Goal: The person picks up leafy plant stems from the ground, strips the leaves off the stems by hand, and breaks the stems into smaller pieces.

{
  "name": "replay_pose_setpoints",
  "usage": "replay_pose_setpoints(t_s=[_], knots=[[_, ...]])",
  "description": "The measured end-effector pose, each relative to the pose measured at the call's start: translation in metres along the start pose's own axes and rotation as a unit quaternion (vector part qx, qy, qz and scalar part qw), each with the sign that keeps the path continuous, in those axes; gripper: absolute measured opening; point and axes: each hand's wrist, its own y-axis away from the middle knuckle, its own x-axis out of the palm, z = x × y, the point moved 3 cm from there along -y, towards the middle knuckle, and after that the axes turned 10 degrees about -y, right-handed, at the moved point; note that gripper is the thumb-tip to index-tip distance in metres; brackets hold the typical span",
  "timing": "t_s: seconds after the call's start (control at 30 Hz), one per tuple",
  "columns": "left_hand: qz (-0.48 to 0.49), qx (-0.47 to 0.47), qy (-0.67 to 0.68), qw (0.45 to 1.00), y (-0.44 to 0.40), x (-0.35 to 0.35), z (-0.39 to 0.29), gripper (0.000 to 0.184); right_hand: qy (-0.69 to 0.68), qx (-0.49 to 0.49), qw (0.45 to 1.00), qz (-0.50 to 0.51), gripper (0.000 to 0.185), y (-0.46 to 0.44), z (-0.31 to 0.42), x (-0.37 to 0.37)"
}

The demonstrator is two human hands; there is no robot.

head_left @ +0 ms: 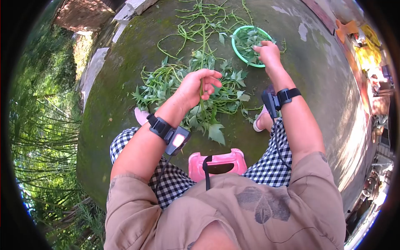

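Note:
My left hand [201,86] is closed loosely around a long green vine stem [203,46], which passes through the curled fingers and hangs down with leaves at its lower end. Below and around it lies a heap of leafy green vines [160,85] on the ground. My right hand [268,54] is at the right side of a green-rimmed basket [236,50], its thumb and forefinger apart above the picked leaves [248,41] inside. Its other fingers are partly hidden, and I make out nothing held in it.
Bare, leafless stems [196,29] lie spread beyond the heap. A pink plastic stool [196,164] is between my knees. Stone blocks [93,73] edge the mossy concrete on the left, with bushes [46,125] past them. Yellow and orange items [368,48] are at the far right.

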Motion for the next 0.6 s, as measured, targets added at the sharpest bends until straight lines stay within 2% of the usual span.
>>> replay_pose_setpoints(t_s=[0.07, 0.13, 0.27, 0.47, 0.5, 0.6], knots=[[-0.005, -0.01, -0.017, 1.0, 0.003, 0.002, 0.001, 0.028, -0.06, -0.003, 0.99, 0.131, 0.03, 0.031, 0.02, 0.029], [-0.001, -0.015, -0.035, 0.999, 0.003, 0.004, 0.003, 0.028, -0.1, -0.015, 0.959, 0.265, 0.029, 0.065, 0.042, 0.057], [0.04, -0.028, -0.07, 0.996, 0.003, 0.011, 0.009, 0.033, -0.154, 0.018, 0.895, 0.418, 0.024, 0.087, 0.045, 0.086], [0.134, 0.034, 0.092, 0.986, 0.008, 0.015, -0.002, 0.04, -0.248, 0.083, 0.919, 0.294, 0.016, 0.063, 0.052, 0.062], [0.091, 0.014, 0.084, 0.992, 0.01, 0.012, -0.003, 0.039, -0.277, 0.099, 0.914, 0.281, 0.015, 0.056, 0.05, 0.056], [0.001, 0.048, 0.015, 0.999, 0.003, 0.0, 0.003, 0.037, -0.312, 0.126, 0.906, 0.258, 0.015, 0.043, 0.044, 0.043]])
